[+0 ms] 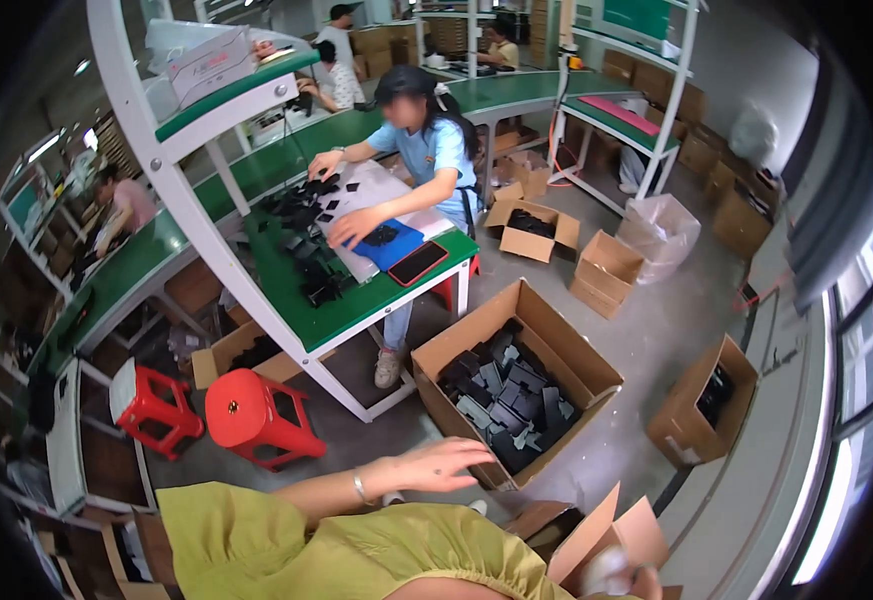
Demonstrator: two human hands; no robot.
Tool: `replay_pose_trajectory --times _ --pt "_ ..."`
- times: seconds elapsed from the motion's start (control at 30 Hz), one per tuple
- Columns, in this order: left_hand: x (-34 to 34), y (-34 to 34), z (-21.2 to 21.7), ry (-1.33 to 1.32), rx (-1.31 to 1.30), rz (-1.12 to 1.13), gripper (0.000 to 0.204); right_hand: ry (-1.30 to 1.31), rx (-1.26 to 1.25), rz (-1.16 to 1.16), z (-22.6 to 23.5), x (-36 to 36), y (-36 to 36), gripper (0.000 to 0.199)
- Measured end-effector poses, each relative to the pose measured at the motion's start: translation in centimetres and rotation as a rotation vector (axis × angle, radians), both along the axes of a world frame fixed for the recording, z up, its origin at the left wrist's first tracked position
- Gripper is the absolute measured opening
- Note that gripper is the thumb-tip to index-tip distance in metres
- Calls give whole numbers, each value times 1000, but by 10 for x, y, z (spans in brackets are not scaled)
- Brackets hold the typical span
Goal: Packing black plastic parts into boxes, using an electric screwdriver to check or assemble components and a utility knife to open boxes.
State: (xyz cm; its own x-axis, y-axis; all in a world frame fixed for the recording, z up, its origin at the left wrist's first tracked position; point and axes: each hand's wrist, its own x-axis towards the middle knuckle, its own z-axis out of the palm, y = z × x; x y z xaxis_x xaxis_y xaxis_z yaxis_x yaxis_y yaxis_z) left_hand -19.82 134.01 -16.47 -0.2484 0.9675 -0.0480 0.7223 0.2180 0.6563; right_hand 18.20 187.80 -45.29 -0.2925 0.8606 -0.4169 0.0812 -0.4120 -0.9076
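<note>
My left hand (441, 466) is stretched out over the near left edge of a large cardboard box (566, 340). Its fingers are extended and hold nothing. Inside this box lies a loose heap of flat black and grey pieces (511, 395). At the lower right, my right hand (646, 582) shows only in part beside a smaller open carton (639, 530). A blurred whitish thing (606, 570) is close to that hand; whether the fingers grip it is unclear.
A co-worker (431, 150) sorts small black pieces (306, 225) on a green table (331, 322), where a phone (418, 263) lies. Red stools (246, 405) stand at left. Further cartons (706, 405) and a plastic bag (659, 238) stand on the floor.
</note>
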Motion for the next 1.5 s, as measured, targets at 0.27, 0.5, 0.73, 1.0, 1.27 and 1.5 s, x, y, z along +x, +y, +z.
replay_pose_trajectory --times 0.27,0.5,0.73,1.0,1.27,1.5 --pt "33 -121 16 -22 -68 552 41 -1219 594 567 65 -126 -39 22" --pt "141 -262 5 1 4 928 39 19 1014 634 160 -406 -266 13" --pt "281 -439 -22 -42 -336 1490 40 83 663 2109 78 -416 -662 17" --pt "424 -526 -68 -263 -34 2297 40 -600 843 3020 40 -425 -886 31" --pt "457 -655 -96 -578 -23 2224 36 -213 1724 2873 72 -392 -1184 22" --pt "520 -800 -86 -92 -81 2651 34 849 1859 3122 123 -184 -1509 31"
